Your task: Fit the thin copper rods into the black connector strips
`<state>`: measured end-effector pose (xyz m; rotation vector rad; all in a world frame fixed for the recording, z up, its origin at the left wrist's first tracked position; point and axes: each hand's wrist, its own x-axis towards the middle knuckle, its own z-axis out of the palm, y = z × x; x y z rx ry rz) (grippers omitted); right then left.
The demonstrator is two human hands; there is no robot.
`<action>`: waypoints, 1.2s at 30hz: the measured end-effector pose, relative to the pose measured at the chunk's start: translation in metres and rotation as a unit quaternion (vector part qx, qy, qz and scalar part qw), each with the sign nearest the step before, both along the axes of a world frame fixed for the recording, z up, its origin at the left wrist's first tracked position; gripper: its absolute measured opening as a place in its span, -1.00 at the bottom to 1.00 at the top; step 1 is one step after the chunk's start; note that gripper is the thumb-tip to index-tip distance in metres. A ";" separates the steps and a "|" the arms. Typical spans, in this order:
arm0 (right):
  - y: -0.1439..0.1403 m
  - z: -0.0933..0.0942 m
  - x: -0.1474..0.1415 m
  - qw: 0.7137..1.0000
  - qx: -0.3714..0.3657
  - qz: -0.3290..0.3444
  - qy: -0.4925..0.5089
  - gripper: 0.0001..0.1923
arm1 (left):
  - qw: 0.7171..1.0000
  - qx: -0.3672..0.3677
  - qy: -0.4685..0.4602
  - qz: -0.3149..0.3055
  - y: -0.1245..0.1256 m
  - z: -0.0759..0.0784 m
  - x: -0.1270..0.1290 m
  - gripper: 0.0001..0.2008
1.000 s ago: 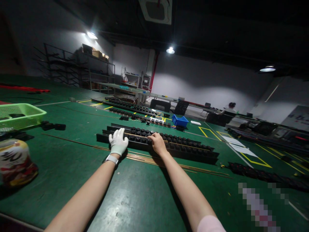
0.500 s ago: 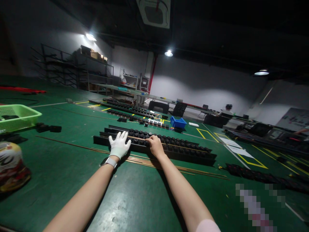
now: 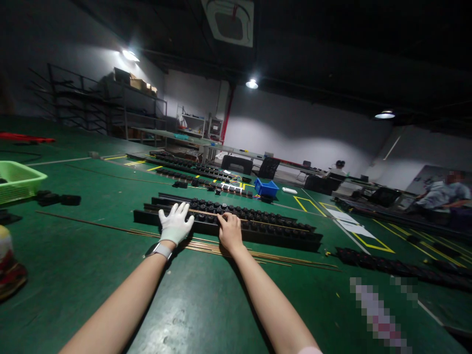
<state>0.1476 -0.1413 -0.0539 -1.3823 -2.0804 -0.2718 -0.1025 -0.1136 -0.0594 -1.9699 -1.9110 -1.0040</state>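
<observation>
**Both hands on the long black strip at mid-counter**

At the counter's (image 3: 92,275) left edge a green basket (image 3: 18,179) sits, with a few loose black blocks (image 3: 55,199) just beside it toward the middle. A printed bag (image 3: 9,265) is cut off by the frame at the near left corner.

The left hand (image 3: 175,223), in a white glove with a watch at the wrist, lies flat with its fingers spread, palm down on the near rail of the long black strip (image 3: 258,233). This strip runs across the middle of the counter, well away from every edge, and carries a row of round black caps along its top. Thin brass rods (image 3: 221,248) lie just beside it on the near side, passing under both wrists.

The right hand (image 3: 229,231), bare, rests on the same strip close by, fingers curled and fingertips pressing among the caps; whether it pinches anything I cannot tell. Both arms reach straight forward, nearly parallel, elbows low.

The strip looks stiff and long, likely awkward more than heavy. It is best held at two points spaced along the rail rather than by the small caps. The rods look slender and liable to bend or roll.

Farther right, more black strips (image 3: 387,268) lie toward the right edge, and a blue bin (image 3: 266,188) stands near the far edge.
</observation>
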 end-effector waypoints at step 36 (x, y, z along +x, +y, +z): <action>-0.023 0.018 0.030 0.981 -0.094 -0.164 -0.037 -0.37 | 0.999 -0.039 0.012 0.019 0.009 -0.001 0.000 -0.34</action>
